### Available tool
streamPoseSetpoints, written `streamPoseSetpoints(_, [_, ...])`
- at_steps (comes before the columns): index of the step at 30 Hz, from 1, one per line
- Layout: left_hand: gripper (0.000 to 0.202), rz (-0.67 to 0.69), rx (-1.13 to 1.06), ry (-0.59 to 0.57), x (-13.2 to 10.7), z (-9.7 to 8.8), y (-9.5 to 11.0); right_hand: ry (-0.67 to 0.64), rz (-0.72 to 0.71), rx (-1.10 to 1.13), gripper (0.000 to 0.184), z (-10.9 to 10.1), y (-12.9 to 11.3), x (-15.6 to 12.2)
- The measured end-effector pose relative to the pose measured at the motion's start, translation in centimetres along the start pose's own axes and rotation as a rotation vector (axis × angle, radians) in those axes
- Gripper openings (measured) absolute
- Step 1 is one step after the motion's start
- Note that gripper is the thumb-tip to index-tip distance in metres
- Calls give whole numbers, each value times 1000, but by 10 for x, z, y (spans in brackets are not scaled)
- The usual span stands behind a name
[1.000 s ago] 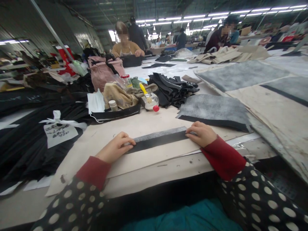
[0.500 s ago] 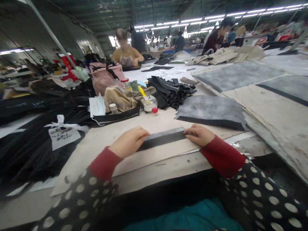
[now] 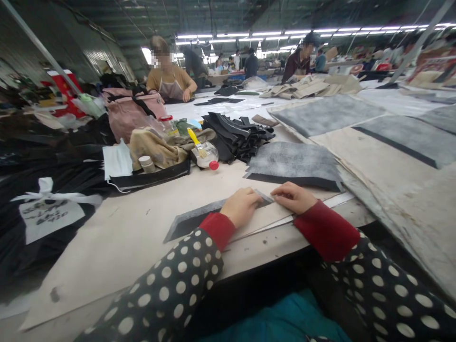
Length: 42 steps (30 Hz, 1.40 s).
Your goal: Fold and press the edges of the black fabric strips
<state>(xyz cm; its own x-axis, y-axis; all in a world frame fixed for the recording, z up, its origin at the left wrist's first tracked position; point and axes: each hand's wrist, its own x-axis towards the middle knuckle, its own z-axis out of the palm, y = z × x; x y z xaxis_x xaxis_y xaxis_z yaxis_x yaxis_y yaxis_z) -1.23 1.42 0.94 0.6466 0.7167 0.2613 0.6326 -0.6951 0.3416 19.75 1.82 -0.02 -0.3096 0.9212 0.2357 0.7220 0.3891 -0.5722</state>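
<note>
Grey strip [image 3: 188, 223] is lying flat near the table's [image 3: 263, 247] front edge while I am flattening its right end, left hand [image 3: 242, 206] and right hand [image 3: 294, 197] with fingers pressed together, apparently smoothing it, which I judge needs even pressure next.

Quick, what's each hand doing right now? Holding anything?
Left hand: open, palm down, pressing on the fabric strip, not gripping it.
Right hand: fingertips at the strip's end; whether they pinch it cannot be told.
</note>
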Motion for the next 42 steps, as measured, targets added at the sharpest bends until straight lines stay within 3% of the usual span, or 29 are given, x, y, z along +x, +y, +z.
streamPoseSetpoints(5, [24,6,-18,14,1,3,-1,-35,-9,-111,19,6,-8,4])
streamPoseSetpoints(21, [26,87,-70,-16,1,5,-7,-34,-1,-153,17,7,-8,4])
streamPoseSetpoints(29, [26,132,147,-68,-5,-1,5,-128,50,-170,30,2,-8,12])
streamPoseSetpoints(35, [26,132,324,-139,-7,-9,23,-143,50,-152,21,-1,-9,18])
streamPoseSetpoints(42, [21,124,393,-114,-9,-8,30,-131,53,-110,18,-2,-19,7])
